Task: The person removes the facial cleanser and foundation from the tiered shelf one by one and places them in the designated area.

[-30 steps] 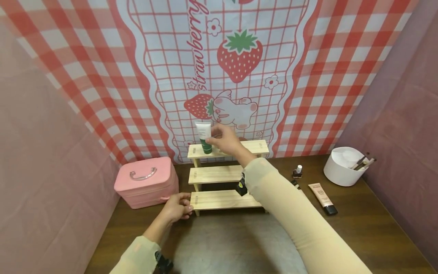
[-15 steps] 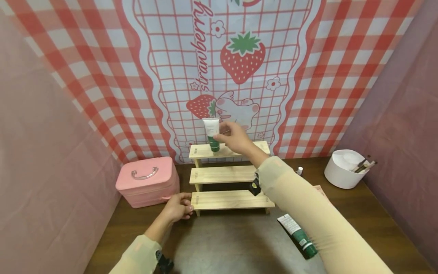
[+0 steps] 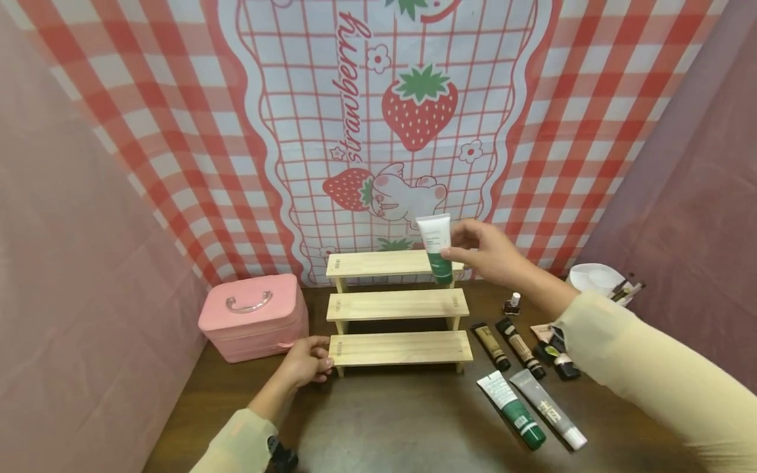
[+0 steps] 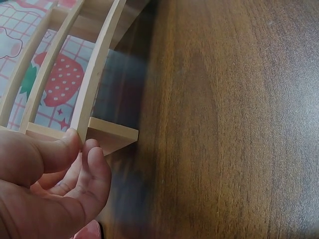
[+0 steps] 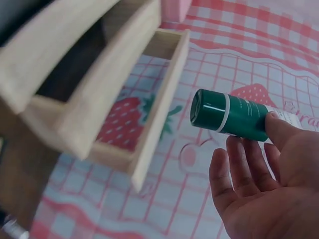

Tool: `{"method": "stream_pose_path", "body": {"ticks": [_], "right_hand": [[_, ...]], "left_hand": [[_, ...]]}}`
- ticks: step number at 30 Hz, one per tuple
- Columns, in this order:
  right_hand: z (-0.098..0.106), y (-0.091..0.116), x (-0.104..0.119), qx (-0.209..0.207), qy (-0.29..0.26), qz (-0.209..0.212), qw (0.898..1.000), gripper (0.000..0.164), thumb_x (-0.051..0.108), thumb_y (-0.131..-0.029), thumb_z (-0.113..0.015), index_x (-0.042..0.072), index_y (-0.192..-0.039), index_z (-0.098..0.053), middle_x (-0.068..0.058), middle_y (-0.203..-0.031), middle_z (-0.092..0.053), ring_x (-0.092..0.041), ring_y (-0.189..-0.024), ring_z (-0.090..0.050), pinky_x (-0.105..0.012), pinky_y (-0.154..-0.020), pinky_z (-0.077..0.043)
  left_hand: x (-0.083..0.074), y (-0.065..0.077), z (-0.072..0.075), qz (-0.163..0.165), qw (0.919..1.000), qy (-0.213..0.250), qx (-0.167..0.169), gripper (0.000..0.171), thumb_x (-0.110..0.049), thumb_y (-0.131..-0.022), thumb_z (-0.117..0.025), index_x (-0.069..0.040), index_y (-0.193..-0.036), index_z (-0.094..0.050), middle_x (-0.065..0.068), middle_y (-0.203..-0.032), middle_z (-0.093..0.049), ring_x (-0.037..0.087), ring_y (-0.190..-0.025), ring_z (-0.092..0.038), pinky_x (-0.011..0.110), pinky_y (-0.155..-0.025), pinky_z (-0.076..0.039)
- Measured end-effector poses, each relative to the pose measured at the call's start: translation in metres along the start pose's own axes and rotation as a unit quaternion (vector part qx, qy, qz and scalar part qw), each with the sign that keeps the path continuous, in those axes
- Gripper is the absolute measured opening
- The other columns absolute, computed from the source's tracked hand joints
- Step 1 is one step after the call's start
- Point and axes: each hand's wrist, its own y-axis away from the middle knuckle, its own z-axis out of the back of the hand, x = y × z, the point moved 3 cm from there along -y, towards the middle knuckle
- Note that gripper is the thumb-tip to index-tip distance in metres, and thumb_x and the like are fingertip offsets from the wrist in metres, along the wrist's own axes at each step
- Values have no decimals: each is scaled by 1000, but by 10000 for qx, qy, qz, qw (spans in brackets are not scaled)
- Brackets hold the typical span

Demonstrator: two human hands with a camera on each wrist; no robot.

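Observation:
My right hand (image 3: 493, 253) pinches a white-and-green squeeze tube (image 3: 436, 246) by its side, cap down, in front of the right end of the top step. In the right wrist view the green cap of the tube (image 5: 234, 114) points toward the shelf, with thumb and fingers on the tube's body. A three-step wooden shelf (image 3: 399, 347) stands mid-table. My left hand (image 3: 304, 361) pinches the left end of its lowest step. Close up in the left wrist view, thumb and fingertips grip that board's edge (image 4: 89, 94).
A pink case (image 3: 251, 315) stands left of the shelf. To the right lie a second green-and-white tube (image 3: 511, 410), a grey tube (image 3: 549, 408), two slim dark-capped tubes (image 3: 491, 345) and a small bottle (image 3: 512, 304). A white brush holder (image 3: 597, 279) is behind the right arm.
My right hand has carried the tube rightward along the top step, from its left part to in front of its right end. The left hand keeps its hold on the shelf.

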Motion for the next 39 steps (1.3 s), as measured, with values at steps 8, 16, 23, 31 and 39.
{"method": "stream_pose_path", "body": {"ticks": [8,16,23,31,39], "right_hand": [[39,76,-46,-139,240,-157,9995,31,21,-97,-74,3,-120,-64,-13,-105,-71,-16,-88,-69,-31,-67,-59],[56,146,-109,-139,185,-377,9990,25,12,-97,-71,0,-118,-65,-3,-96,-71,-3,-82,-66,-29,-62,-59],[56,198,-163,62,212,-868,9960,31,13,-98,-70,-4,-123,-65,7,-98,-73,1,-82,-64,-30,-61,-58],[51,240,-208,846,-18,-963,9918,33,12,-102,-63,-10,-126,-63,5,-100,-75,0,-84,-65,-27,-65,-58],[48,263,-239,1516,-801,-1175,9782,35,7,-105,-55,-21,-126,-55,7,-99,-74,-5,-69,-62,-32,-51,-56]], "left_hand": [[-1,0,-1,58,10000,-9,-29,51,16,-90,-64,14,-139,-50,14,-91,-60,25,-73,-65,34,-57,-59],[-2,1,-2,64,10000,9,8,53,15,-88,-68,14,-138,-50,16,-91,-62,22,-72,-64,35,-58,-60],[-3,3,0,26,10000,4,0,53,16,-89,-67,14,-138,-50,15,-91,-62,23,-73,-65,35,-58,-60],[-3,3,0,21,10000,-11,23,51,16,-90,-65,14,-139,-50,16,-93,-61,22,-72,-65,37,-58,-60],[-2,1,-1,109,9999,-17,29,52,15,-90,-66,13,-140,-50,15,-93,-61,22,-73,-65,35,-58,-60]]}}
